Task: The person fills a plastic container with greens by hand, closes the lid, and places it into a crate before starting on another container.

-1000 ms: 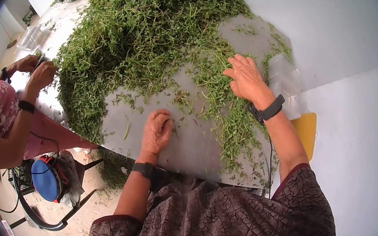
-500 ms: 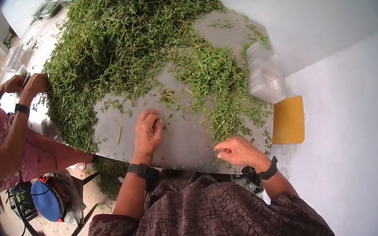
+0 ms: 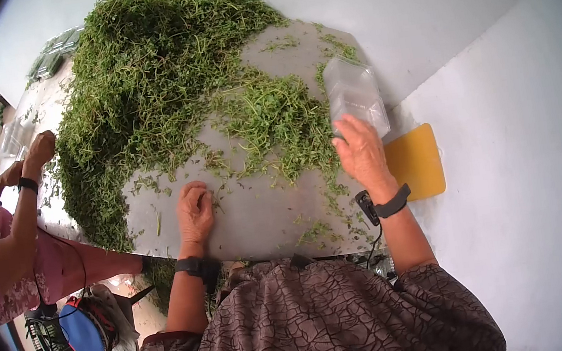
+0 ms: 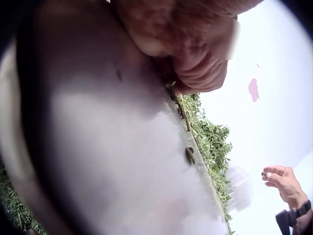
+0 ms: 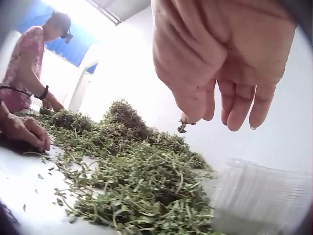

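Note:
My left hand [image 3: 195,215] rests on the grey tabletop [image 3: 264,209] with its fingers loosely curled. A thin stem [image 4: 184,115] lies by its fingertips in the left wrist view. My right hand [image 3: 365,154] is raised at the table's right side, overlapping the near end of clear plastic containers [image 3: 352,81] in the head view. Between its thumb and forefinger it pinches a small leaf scrap [image 5: 182,128]; the other fingers are extended. Left of that hand, a smaller pile of leafy green stems [image 3: 277,122] is spread on the table.
A large heap of green stems [image 3: 140,73] covers the table's far left. Another person [image 3: 5,261] works at the left edge. A yellow board [image 3: 415,161] stands by the white wall at right. Below left are a blue round object [image 3: 81,329] and a chair frame.
My right hand went from the pile to the near table edge, then up to beside the plastic containers. The left hand stays on the tabletop. The head view has shifted.

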